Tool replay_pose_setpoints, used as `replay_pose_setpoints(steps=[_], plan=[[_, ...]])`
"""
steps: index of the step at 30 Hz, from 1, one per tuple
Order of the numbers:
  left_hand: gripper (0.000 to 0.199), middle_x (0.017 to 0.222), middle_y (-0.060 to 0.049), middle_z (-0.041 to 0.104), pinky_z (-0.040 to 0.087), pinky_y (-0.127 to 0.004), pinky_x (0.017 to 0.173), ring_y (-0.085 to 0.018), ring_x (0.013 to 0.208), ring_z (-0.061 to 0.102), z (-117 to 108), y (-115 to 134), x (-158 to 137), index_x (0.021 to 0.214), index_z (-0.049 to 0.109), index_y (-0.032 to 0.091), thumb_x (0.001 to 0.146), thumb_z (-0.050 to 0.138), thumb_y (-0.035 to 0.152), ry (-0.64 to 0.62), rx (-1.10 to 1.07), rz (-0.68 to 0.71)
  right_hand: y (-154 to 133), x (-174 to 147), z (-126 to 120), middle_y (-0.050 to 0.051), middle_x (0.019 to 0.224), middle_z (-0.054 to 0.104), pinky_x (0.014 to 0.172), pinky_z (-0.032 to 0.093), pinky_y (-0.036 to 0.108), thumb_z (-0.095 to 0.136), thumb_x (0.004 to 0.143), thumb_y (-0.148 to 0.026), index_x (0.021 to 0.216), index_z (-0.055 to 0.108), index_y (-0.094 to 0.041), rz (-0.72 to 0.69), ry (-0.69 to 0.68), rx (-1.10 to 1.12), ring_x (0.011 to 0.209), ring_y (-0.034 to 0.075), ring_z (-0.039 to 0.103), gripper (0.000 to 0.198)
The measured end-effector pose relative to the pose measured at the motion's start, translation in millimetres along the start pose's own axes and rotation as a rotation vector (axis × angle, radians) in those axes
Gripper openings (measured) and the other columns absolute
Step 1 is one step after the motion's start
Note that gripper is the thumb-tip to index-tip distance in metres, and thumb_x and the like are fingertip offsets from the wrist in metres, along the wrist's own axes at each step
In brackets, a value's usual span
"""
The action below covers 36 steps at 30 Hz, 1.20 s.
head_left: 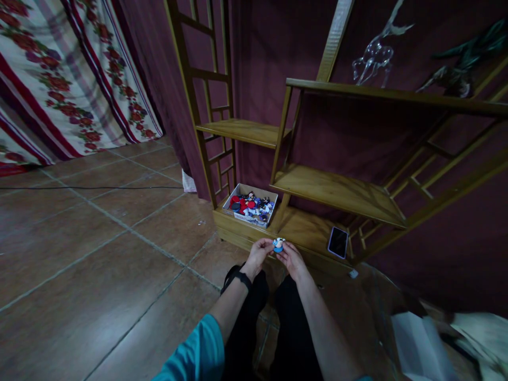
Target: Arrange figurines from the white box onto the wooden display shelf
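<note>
A small figurine (pixel 278 245), blue at the bottom with white and skin-toned parts above, is pinched between both hands in front of the shelf. My left hand (pixel 260 251) grips it from the left side, fingers closed. From the right, my right hand (pixel 291 258) has its fingers closed on it too. Just beyond the hands, a shallow cardboard box (pixel 260 222) sits on the bottom shelf. Several small figures (pixel 251 205) in red, blue, black and white are heaped inside it.
A wooden display shelf (pixel 337 193) stands ahead with stepped boards. On its bottom board a phone or tablet (pixel 338 242) lies at the right. Higher up stand a clear glass deer (pixel 373 58) and a dark sculpture (pixel 456 74). A cable (pixel 91 188) crosses the tiled floor.
</note>
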<state>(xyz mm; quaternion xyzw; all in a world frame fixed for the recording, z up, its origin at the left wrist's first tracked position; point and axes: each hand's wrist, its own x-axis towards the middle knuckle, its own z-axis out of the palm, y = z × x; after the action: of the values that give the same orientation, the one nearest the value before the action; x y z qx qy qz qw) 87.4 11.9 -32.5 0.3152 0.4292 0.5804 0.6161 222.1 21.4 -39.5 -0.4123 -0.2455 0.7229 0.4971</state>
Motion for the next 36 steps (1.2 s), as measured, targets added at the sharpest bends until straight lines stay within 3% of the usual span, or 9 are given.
replay_pose_setpoints(steps=[10, 18, 22, 26, 32, 36], plan=[[0.025, 0.070, -0.004, 0.063, 0.043, -0.022, 0.059, -0.010, 0.060, 0.056, 0, 1, -1, 0.074, 0.062, 0.012, 0.056, 0.073, 0.025, 0.006, -0.026, -0.029, -1, -2, 2, 0.003, 0.085, 0.070, 0.065, 0.054, 0.026, 0.071, 0.065, -0.027, 0.081, 0.060, -0.020, 0.000, -0.001, 0.020, 0.075, 0.016, 0.066, 0.020], [0.027, 0.072, -0.003, 0.062, 0.043, -0.023, 0.059, -0.011, 0.061, 0.055, 5, 2, -2, 0.077, 0.062, 0.013, 0.058, 0.071, 0.029, -0.016, 0.096, 0.040, 0, -1, 1, 0.002, 0.082, 0.070, 0.064, 0.054, 0.024, 0.071, 0.065, -0.028, 0.080, 0.061, -0.019, 0.006, 0.005, 0.024, 0.071, 0.014, 0.066, 0.020], [0.031, 0.089, -0.007, 0.062, 0.046, -0.027, 0.066, -0.014, 0.074, 0.057, 10, -1, -4, 0.093, 0.059, 0.015, 0.066, 0.066, 0.029, 0.012, 0.338, 0.195, 1, 0, -1, 0.001, 0.079, 0.070, 0.061, 0.053, 0.023, 0.071, 0.064, -0.027, 0.076, 0.060, -0.020, -0.014, 0.035, 0.036, 0.068, 0.013, 0.066, 0.018], [0.041, 0.104, -0.007, 0.056, 0.044, -0.032, 0.080, -0.018, 0.091, 0.056, 12, -1, -18, 0.112, 0.052, 0.020, 0.072, 0.061, 0.025, -0.017, 0.726, 0.420, -1, -1, -1, -0.001, 0.078, 0.070, 0.059, 0.052, 0.021, 0.070, 0.065, -0.028, 0.076, 0.060, -0.021, -0.048, 0.054, 0.034, 0.069, 0.012, 0.065, 0.016], [0.057, 0.114, -0.009, 0.047, 0.042, -0.032, 0.084, -0.019, 0.100, 0.052, 14, 9, -42, 0.133, 0.026, 0.024, 0.081, 0.047, 0.022, -0.071, 1.228, 0.526, -5, -7, -1, -0.002, 0.080, 0.070, 0.060, 0.051, 0.022, 0.071, 0.064, -0.028, 0.077, 0.061, -0.022, -0.038, 0.039, -0.008, 0.070, 0.012, 0.064, 0.017], [0.057, 0.110, -0.012, 0.049, 0.039, -0.033, 0.085, -0.023, 0.101, 0.051, 15, 19, -46, 0.135, 0.022, 0.018, 0.082, 0.042, 0.018, -0.109, 1.429, 0.625, -4, -9, -2, -0.003, 0.080, 0.069, 0.063, 0.051, 0.023, 0.070, 0.065, -0.026, 0.075, 0.061, -0.023, -0.038, 0.003, -0.006, 0.070, 0.011, 0.063, 0.014]])
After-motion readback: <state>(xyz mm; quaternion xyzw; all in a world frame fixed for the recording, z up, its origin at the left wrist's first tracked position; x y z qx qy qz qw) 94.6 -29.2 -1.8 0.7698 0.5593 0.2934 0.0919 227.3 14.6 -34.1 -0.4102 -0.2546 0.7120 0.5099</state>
